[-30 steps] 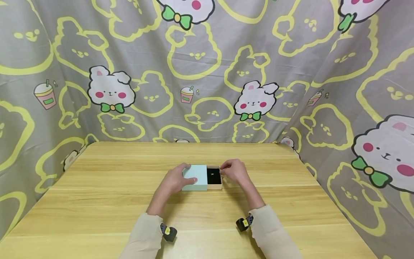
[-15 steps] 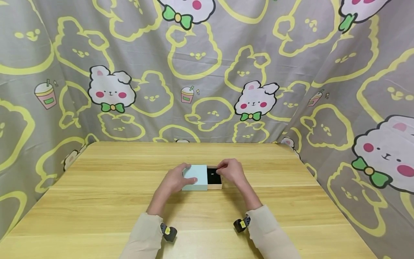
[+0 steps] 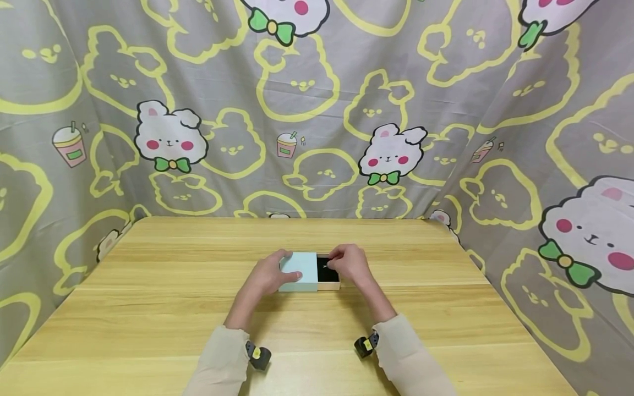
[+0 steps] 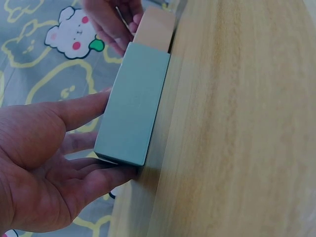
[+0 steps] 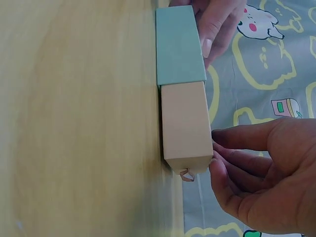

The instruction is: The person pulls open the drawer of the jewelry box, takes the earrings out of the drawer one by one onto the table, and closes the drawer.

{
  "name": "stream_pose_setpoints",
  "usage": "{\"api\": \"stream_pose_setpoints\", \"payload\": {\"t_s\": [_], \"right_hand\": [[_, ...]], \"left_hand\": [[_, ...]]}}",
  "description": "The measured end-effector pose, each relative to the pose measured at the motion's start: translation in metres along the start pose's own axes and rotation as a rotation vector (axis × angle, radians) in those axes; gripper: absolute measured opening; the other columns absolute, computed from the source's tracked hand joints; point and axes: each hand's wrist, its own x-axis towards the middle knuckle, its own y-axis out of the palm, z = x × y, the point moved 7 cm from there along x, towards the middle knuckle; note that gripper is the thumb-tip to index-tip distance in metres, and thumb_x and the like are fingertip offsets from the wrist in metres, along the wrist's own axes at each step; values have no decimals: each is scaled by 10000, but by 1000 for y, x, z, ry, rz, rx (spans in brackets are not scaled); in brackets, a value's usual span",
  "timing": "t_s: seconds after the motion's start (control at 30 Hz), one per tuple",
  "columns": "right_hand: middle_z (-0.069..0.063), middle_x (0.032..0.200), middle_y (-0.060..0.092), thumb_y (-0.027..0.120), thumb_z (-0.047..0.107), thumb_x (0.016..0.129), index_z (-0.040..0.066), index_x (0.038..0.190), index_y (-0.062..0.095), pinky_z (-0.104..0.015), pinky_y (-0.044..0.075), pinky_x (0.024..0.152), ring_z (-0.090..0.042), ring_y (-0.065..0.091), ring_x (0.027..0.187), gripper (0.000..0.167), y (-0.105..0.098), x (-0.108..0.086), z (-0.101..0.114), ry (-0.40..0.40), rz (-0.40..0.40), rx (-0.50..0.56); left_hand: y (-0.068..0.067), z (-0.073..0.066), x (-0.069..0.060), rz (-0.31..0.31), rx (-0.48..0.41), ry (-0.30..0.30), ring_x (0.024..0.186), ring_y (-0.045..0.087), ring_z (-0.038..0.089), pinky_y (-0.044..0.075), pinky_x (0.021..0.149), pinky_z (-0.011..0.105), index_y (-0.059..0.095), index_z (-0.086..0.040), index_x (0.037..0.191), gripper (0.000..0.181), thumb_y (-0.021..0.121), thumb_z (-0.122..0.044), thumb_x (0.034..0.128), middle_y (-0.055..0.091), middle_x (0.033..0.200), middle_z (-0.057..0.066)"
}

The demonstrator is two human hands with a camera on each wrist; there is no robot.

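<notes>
A drawer-style gift box lies on the table, its pale blue sleeve [image 3: 306,265] on the left and its pinkish-tan drawer [image 3: 328,286] pulled partly out to the right. Black padding [image 3: 328,276] lines the drawer, with a tiny shiny piece [image 3: 324,266] on it, too small to identify. My left hand [image 3: 269,273] grips the sleeve's left end, thumb on top. Over the drawer, my right hand [image 3: 353,262] has its fingers bent down beside the shiny piece. In the right wrist view the drawer wall hides those fingertips, and a small ribbon loop [image 5: 187,175] sticks out of its end.
The wooden table [image 3: 307,341] extends around the box on all sides. A grey curtain [image 3: 317,137] with cartoon bunnies hangs behind the table and along both sides. Each wrist carries a small black camera [image 3: 258,357].
My right hand has moved left from the drawer's right edge to over the black padding, near the shiny piece. My left hand and the box have stayed put.
</notes>
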Motion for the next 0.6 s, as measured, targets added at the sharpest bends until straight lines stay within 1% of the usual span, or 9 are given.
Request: {"api": "stream_pose_setpoints", "payload": {"t_s": [0.13, 0.4, 0.6], "right_hand": [[-64, 818, 752, 777, 25, 829, -4, 966, 768, -323, 565, 700, -166, 695, 736, 140, 3, 0, 0, -8, -4, -5], [-68, 813, 755, 784, 20, 811, -6, 954, 766, -336, 571, 700, -177, 701, 738, 146, 8, 1, -1, -38, -19, -30], [-74, 835, 750, 787, 33, 826, -3, 972, 768, -347, 570, 718, -193, 691, 765, 151, 9, 0, 1, -24, -2, -43]], "left_hand": [[0, -1, -1, 4, -6, 4, 1337, 512, 395, 454, 1053, 563, 502, -135, 1488, 677, 769, -363, 910, 484, 1536, 198], [-1, -1, -1, 2, -4, 3, 1298, 539, 372, 471, 1031, 540, 507, -140, 1485, 675, 773, -366, 907, 491, 1531, 194], [0, -1, 0, 1, 0, 7, 1309, 535, 377, 469, 1034, 543, 509, -137, 1483, 673, 772, -366, 907, 495, 1528, 192]]}}
